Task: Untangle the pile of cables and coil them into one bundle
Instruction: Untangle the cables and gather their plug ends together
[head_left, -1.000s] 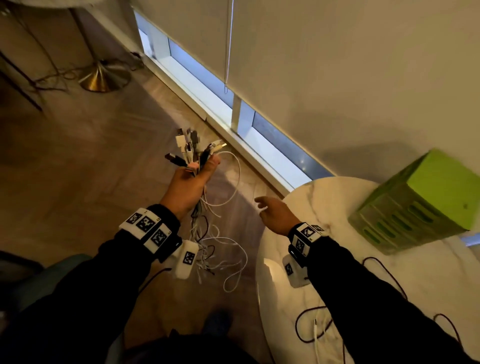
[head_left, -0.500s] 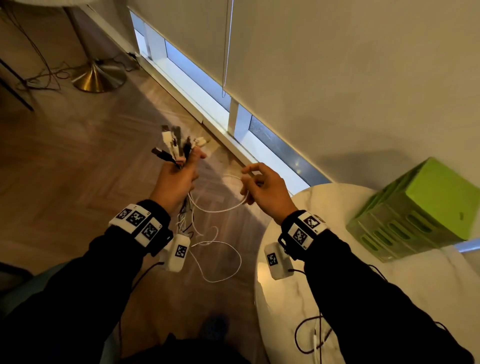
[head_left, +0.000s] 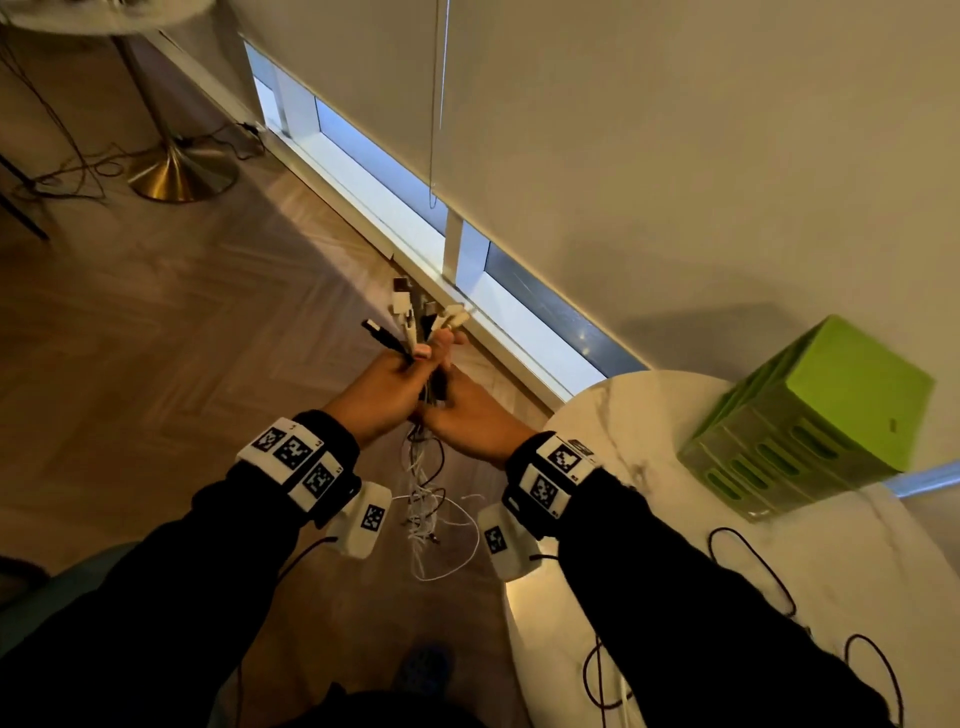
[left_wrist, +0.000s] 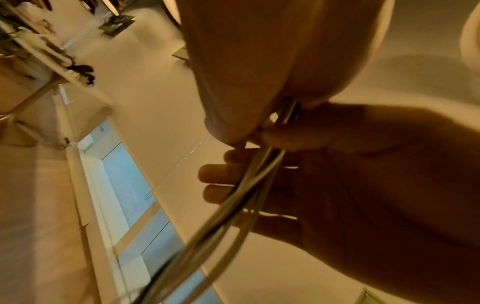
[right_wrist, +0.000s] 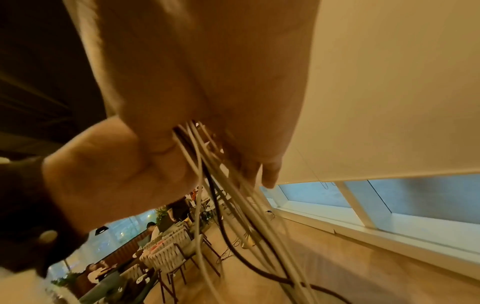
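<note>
A bundle of white and black cables (head_left: 423, 499) hangs over the wooden floor, its plug ends (head_left: 408, 322) fanning upward. My left hand (head_left: 387, 379) grips the bundle just below the plugs. My right hand (head_left: 467, 415) sits against it, just under and to the right, with its fingers wrapped round the same strands. In the left wrist view the cables (left_wrist: 233, 205) cross the right hand's palm, and its fingertips (left_wrist: 215, 179) show past them. In the right wrist view the strands (right_wrist: 221, 195) spill out between both hands. The loose ends dangle in tangled loops between my wrists.
A round marble table (head_left: 675, 519) stands at the right with a green slotted crate (head_left: 810, 415) and thin dark cables (head_left: 753, 571) on it. A low window sill (head_left: 395, 208) runs along the wall. A brass table base (head_left: 176, 176) with floor wires is far left.
My right hand came in from the right, first pinching a white loop, and now closes on the bundle beside the left hand. The wide white loop has been drawn in.
</note>
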